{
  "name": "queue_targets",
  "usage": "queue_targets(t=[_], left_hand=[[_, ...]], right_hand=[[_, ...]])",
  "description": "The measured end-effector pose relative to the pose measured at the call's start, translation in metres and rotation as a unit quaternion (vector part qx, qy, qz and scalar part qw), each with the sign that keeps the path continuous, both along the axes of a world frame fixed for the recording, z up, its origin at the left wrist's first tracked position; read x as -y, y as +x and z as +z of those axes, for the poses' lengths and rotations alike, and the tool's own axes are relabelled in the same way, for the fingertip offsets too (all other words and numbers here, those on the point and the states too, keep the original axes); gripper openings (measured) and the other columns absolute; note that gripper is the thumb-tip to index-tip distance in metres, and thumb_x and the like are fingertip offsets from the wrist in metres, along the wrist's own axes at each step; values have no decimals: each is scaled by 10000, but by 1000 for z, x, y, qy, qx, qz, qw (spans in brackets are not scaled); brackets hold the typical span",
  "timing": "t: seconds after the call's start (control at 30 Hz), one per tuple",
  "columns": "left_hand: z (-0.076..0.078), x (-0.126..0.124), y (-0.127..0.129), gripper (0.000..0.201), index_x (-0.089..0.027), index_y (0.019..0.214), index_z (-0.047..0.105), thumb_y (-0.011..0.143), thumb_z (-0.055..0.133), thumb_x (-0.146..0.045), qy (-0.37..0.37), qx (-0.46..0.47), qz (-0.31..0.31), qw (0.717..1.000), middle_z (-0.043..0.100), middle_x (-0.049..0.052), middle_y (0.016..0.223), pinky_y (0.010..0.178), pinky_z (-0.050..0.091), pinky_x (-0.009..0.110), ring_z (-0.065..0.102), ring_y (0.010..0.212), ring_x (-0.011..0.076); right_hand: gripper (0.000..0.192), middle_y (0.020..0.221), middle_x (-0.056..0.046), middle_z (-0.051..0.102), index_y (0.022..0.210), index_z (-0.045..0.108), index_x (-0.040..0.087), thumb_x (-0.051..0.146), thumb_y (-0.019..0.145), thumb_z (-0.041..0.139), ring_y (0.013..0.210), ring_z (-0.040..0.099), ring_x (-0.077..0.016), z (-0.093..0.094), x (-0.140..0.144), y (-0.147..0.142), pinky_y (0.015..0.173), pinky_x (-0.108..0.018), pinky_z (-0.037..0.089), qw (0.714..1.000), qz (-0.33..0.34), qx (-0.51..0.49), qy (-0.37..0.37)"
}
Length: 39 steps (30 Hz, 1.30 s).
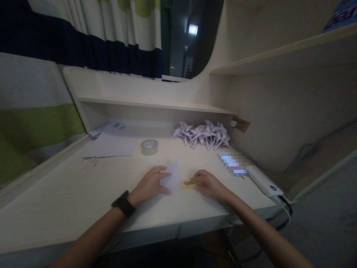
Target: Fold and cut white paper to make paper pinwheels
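Note:
A white sheet of paper, folded into a triangle, lies on the desk in front of me. My left hand rests on its left side, fingers and thumb spread apart, steadying it against the desktop. Just right of the paper, my right hand is closed around a yellow utility knife. The knife's front end points left, close to the paper's right edge. Whether its blade is out is too small to tell.
A roll of clear tape sits behind my left hand. Paper sheets are stacked at back left. Several paper pinwheels lie at back right. A blurred-out phone-like item and a white power strip lie along the right side.

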<state>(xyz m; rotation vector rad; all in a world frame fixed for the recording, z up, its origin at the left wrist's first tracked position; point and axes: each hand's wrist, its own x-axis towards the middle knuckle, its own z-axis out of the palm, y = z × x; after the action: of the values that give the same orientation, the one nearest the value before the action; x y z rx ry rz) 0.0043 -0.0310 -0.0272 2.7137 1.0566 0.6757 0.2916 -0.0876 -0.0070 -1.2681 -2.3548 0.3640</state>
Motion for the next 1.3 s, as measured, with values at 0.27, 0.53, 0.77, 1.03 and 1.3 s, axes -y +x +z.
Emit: queue_targets(t=[0.27,0.53,0.77,1.03,1.3], left_hand=[[8,6,-1,580,-228,1209,627,753,671,-583,25,-18,9,999,463,138,1412,1041,339,497,425,1275,337],[10,17,17,469,-305,1435,374,998,267,-439,-16,-99,-98,990,355,25,1517,1141,151,511,192,1436,251],[-6,19,16,500,-295,1464,319,1000,240,-461,-10,-105,-78,991,322,45,1531,1148,133,500,207,1433,244],[-3,19,15,489,-315,1453,338,994,266,-463,-10,-105,-87,991,319,30,1533,1147,127,503,179,1439,248],[-3,19,13,492,-328,1461,321,995,241,-464,-1,-117,-87,989,319,17,1534,1131,109,541,133,1444,292]], right_hand=[[395,998,-63,630,1067,693,212,21,742,578,929,565,-197,9,6,4,858,-336,440,999,27,12,-31],[297,1019,-83,627,1123,673,223,238,827,648,945,558,-212,6,8,-11,855,-336,440,999,31,31,-2],[224,961,-83,618,1068,699,219,238,897,554,898,543,-200,-17,14,-26,792,-322,429,996,-9,32,79],[201,896,-74,616,1018,713,219,241,885,564,839,539,-203,-23,23,-35,761,-341,429,993,-60,26,94],[201,880,-77,605,1020,717,228,256,898,559,827,537,-206,-26,25,-36,730,-338,421,993,-51,22,105]])
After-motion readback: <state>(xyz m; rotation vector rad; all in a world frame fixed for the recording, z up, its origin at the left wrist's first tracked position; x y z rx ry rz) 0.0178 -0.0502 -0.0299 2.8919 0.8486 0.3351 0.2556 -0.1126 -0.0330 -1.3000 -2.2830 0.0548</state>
